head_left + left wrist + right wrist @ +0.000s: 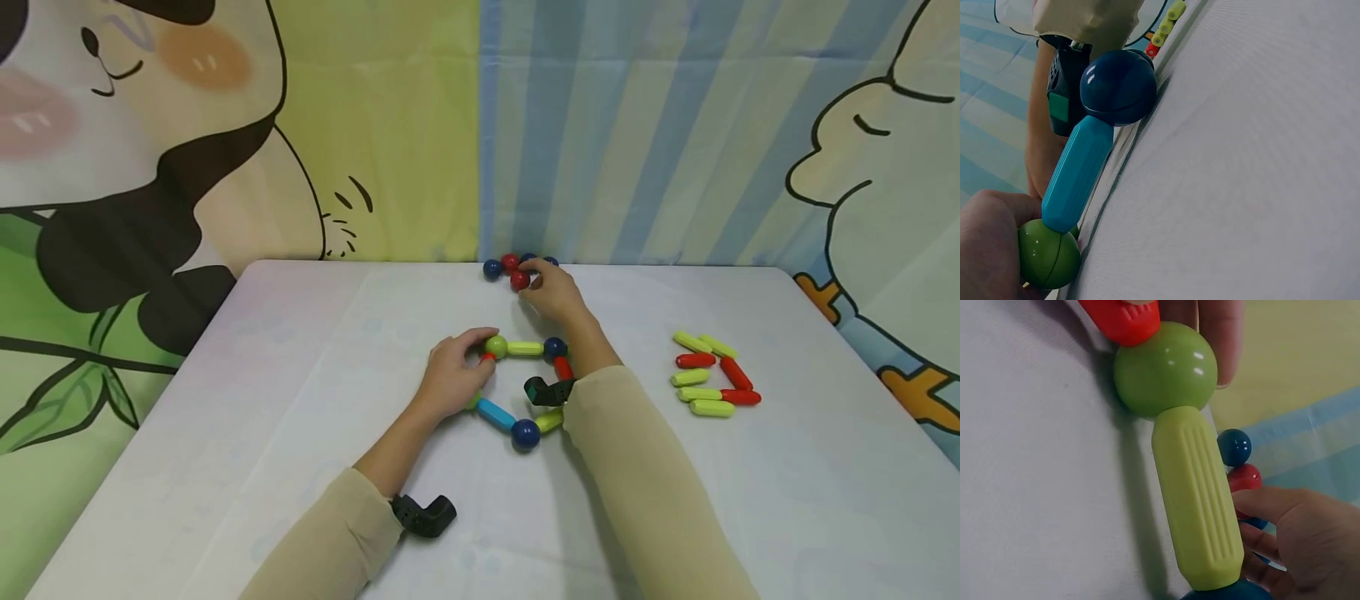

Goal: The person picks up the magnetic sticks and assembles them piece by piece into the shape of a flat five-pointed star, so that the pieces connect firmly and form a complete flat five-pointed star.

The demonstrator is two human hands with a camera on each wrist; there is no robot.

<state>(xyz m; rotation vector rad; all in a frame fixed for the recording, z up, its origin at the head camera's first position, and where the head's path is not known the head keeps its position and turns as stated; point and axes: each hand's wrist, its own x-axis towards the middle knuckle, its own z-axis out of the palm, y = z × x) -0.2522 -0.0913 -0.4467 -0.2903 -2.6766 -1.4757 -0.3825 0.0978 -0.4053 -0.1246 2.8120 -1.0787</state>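
Observation:
A ring of magnetic sticks and balls lies mid-table. My left hand (457, 371) pinches its green ball (495, 346) at the top-left corner, where a red stick (1122, 319) and a yellow-green stick (525, 348) meet; a left fingertip (1219, 337) shows behind that ball (1166, 369). A cyan stick (1079, 172) joins a lower green ball (1047, 253) to a dark blue ball (1119, 87). My right hand (551, 292) reaches over the ring to a cluster of balls at the far edge, fingers curled round a red ball (520, 280).
Several loose yellow-green and red sticks (712, 379) lie in a pile at the right. Dark blue balls (492, 268) and another red one sit in the far cluster against the cartoon backdrop. The white table (262, 400) is bare at the left.

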